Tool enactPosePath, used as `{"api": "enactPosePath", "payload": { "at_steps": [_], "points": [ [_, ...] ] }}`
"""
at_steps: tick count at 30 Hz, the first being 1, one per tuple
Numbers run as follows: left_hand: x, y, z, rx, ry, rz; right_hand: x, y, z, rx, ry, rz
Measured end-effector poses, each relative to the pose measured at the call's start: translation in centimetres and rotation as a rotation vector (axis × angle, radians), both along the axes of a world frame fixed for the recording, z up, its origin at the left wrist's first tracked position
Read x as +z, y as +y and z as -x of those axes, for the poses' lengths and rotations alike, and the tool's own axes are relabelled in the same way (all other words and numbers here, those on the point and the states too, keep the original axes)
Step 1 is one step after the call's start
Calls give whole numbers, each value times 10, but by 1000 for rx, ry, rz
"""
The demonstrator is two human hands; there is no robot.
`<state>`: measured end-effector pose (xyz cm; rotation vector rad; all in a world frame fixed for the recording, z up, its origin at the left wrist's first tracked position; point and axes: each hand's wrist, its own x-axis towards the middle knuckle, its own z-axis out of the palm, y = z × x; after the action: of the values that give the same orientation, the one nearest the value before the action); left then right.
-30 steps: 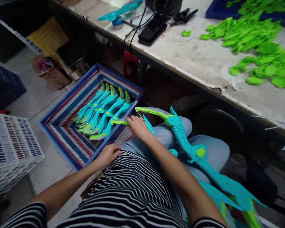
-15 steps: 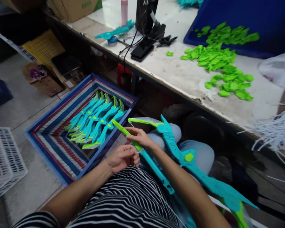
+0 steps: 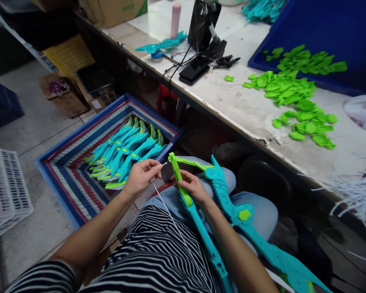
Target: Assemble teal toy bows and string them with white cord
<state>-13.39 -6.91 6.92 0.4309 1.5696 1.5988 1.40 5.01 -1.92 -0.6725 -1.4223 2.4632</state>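
Note:
My left hand (image 3: pixel 144 176) pinches the end of a white string (image 3: pixel 167 205), which runs back down across my striped shirt. A short bit of the string pokes past my fingertips, just beside the green tip of a toy bow. My right hand (image 3: pixel 192 186) is closed around the green limb of this toy bow (image 3: pixel 201 228), whose turquoise body slants down along my lap. Across my knees lies a second toy bow (image 3: pixel 230 195), turquoise with green ends and a green hexagon at its middle; neither hand holds it.
Left of my legs, a blue crate with a striped lining (image 3: pixel 76 152) holds several strung bows. On the worktable (image 3: pixel 213 95) lie loose green parts (image 3: pixel 289 89), a phone (image 3: pixel 195 69) and a pink bottle (image 3: pixel 175 21). White strings (image 3: pixel 356 187) hang at the right edge.
My left hand has moved up and left with the string end, to beside the bow's tip. The held bow has turned more upright in my right hand, and the camera view has shifted slightly.

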Motion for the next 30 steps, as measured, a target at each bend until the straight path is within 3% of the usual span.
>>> {"api": "enactPosePath", "payload": {
  "at_steps": [6, 16, 19, 23, 26, 30],
  "points": [
    [2, 17, 2, -61, 264, -23, -2, 0, -1, -5, -30, -1],
    [-1, 22, 12, -145, 388, -50, -8, 1, -3, 7, -36, -44],
    [1, 26, 16, -185, 338, -63, -8, 0, -3, 5, -47, -51],
    [3, 32, 22, -280, 63, -66, -9, -4, -3, 32, -53, -123],
    [2, 34, 26, -310, -55, -62, -5, -7, -2, -6, -54, -311],
    [-2, 32, 28, -271, -110, -81, 23, -1, 9, -228, -47, -790]
  ]
}}
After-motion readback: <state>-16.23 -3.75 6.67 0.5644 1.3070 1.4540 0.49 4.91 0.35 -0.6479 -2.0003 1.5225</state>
